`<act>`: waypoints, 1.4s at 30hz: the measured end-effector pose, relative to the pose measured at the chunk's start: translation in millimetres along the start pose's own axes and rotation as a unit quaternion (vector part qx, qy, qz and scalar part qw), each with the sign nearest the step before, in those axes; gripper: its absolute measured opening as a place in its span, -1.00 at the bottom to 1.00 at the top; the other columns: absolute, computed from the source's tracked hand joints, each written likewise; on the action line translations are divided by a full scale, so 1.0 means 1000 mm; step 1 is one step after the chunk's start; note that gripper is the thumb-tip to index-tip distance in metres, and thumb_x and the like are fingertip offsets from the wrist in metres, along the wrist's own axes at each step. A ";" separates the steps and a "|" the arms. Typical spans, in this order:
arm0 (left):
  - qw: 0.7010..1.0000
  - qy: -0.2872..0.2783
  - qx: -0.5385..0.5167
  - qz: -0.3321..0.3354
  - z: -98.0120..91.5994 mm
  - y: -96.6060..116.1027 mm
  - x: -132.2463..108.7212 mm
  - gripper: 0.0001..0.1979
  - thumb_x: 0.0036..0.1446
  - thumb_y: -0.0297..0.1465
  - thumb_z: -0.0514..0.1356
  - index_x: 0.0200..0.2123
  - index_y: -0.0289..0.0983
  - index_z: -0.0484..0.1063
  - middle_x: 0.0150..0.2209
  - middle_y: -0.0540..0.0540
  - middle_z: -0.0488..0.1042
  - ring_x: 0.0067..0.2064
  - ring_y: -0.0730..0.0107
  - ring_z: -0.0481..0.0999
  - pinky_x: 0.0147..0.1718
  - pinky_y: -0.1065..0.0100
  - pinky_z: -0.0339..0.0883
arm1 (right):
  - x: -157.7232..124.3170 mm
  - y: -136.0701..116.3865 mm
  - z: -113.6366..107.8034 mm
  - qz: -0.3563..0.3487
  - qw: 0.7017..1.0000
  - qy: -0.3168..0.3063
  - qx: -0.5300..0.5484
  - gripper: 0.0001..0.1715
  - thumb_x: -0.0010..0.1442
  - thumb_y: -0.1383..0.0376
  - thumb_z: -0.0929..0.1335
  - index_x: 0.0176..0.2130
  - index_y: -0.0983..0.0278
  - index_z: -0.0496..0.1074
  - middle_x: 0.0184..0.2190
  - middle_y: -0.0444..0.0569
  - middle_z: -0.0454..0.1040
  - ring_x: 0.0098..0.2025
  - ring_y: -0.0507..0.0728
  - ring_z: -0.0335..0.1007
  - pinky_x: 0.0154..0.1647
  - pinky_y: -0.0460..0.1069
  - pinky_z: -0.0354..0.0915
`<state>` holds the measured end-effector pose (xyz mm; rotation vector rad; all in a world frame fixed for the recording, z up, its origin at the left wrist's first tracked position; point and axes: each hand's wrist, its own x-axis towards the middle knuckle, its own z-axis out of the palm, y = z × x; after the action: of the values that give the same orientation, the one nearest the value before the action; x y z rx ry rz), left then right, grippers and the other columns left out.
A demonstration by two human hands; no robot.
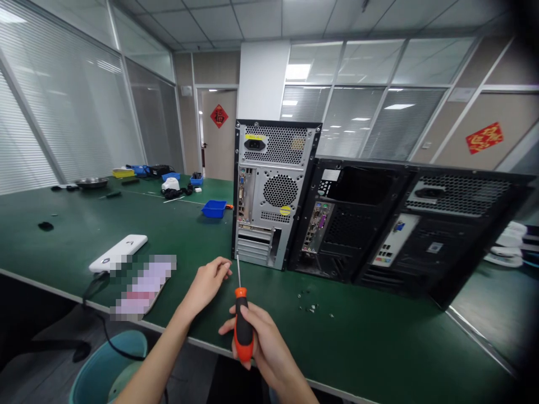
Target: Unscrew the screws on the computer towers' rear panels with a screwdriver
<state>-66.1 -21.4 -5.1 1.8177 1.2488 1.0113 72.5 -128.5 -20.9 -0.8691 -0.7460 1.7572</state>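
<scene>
My right hand [263, 336] grips a screwdriver [243, 328] with a red and black handle. Its thin shaft points up and away, and the tip is at the lower left corner of a silver-backed computer case [280, 191]. That case stands upright with its rear panel towards me. Just left of the shaft, my left hand [213, 278] is closed, thumb and fingers drawn together in front of the case's bottom corner. Whatever may be between those fingers is hidden. Several small screws [312, 308] lie loose on the green table [357, 336] to the right.
Two black computer cases [341, 224] stand in a row to the right. A blue tray [214, 209] sits left of the silver case. Further left lie a white power bank [120, 252] with a cable and a blurred-out flat object [147, 286]. A teal bucket [107, 365] stands below the edge.
</scene>
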 end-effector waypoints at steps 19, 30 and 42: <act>0.998 0.004 0.052 0.032 -0.021 0.017 -0.061 -0.77 0.11 -0.21 0.15 -0.26 -0.20 0.49 -0.38 -0.04 0.51 -0.34 0.34 0.47 -0.34 0.42 0.28 | 0.046 0.014 0.018 0.000 0.998 0.001 0.071 -0.49 -0.05 -0.01 0.42 -0.27 0.29 0.28 -0.63 -0.18 0.40 -0.74 0.03 0.29 -0.87 -0.17 0.00; 0.995 -0.006 0.081 0.053 -0.019 0.012 -0.063 -0.79 0.10 -0.25 0.17 -0.24 -0.18 0.52 -0.25 -0.10 0.53 -0.19 0.23 0.49 -0.17 0.31 0.32 | 0.049 0.013 0.023 0.005 0.998 0.016 0.067 -0.53 -0.01 0.02 0.40 -0.27 0.29 0.27 -0.60 -0.14 0.44 -0.74 0.01 0.26 -0.89 -0.18 -0.01; 0.991 -0.032 0.117 0.051 -0.019 0.010 -0.066 -0.72 0.17 -0.23 0.07 -0.18 -0.22 0.48 -0.20 -0.10 0.52 -0.14 0.25 0.46 -0.12 0.25 0.30 | 0.048 0.015 0.021 0.016 0.997 0.017 0.070 -0.58 0.03 0.05 0.38 -0.27 0.26 0.22 -0.65 -0.20 0.38 -0.72 0.03 0.28 -0.89 -0.17 0.04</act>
<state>-94.4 -84.3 -1.7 2.0954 1.2907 0.8823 35.7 -89.3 -31.7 -0.8179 -0.5822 1.7954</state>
